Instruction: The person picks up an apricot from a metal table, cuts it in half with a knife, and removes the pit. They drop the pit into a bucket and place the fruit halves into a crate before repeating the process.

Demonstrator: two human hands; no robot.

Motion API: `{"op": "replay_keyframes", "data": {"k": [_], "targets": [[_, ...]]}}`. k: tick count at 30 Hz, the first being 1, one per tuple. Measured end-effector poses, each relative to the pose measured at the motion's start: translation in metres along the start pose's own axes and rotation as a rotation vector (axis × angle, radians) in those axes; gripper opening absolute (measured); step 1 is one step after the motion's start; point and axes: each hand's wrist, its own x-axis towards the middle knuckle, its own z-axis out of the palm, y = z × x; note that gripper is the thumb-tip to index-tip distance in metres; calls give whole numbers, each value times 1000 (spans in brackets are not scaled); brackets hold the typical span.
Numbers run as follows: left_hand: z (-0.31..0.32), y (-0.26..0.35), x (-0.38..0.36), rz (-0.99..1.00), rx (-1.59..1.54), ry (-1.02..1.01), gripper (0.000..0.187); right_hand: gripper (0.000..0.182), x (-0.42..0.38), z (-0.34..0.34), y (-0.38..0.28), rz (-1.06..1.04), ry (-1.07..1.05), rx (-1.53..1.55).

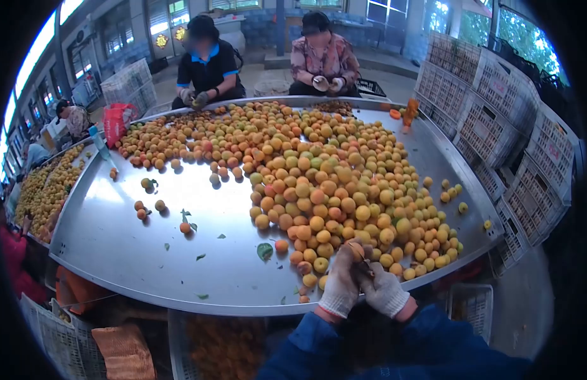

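My left hand (341, 285), in a whitish work glove with stained fingertips, is closed around an apricot (355, 249) at the table's near edge. Against it, my right hand (383, 292) in a similar glove has its fingers pinched together by the fruit. A small dark thing shows between the two hands, too small to name. A large heap of yellow-orange apricots (325, 190) spreads over the metal table (128, 253) just beyond both hands. Near the left hand, some apricots touch or lie close to the glove.
Two people in gloves sit across the table. White plastic crates (490, 130) are stacked at the right. Loose leaves (264, 251) and scattered apricots (185, 227) lie on the left. A red bag (119, 121) stands at the far left corner; a crate (217, 345) is below the edge.
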Motion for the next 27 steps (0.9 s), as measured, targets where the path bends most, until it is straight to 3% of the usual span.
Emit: {"op": "replay_keyframes", "data": {"k": [3,5,7,11,14,15,17,21,27], "targets": [[5,4,-10,107,173,19,54,31,0,3,-2,49,-37,162],[1,4,-10,93,146,18,55,37,1,7,-1,-46,11,134],[-7,-2,-4,7,-63,-22,55,35,5,7,-1,23,-22,64],[0,6,-7,49,57,-23,54,34,6,10,0,66,-22,41],[-4,2,-2,-11,-113,11,49,33,4,1,-8,-15,-14,42],[-3,3,-1,34,-84,8,46,33,5,1,-9,13,-34,38],[-7,0,-6,101,-24,5,40,29,6,7,-7,-163,91,154],[5,10,-8,259,61,7,41,27,7,5,-10,-149,93,42],[4,11,-8,69,-85,52,41,37,11,10,-6,-141,65,54]]}}
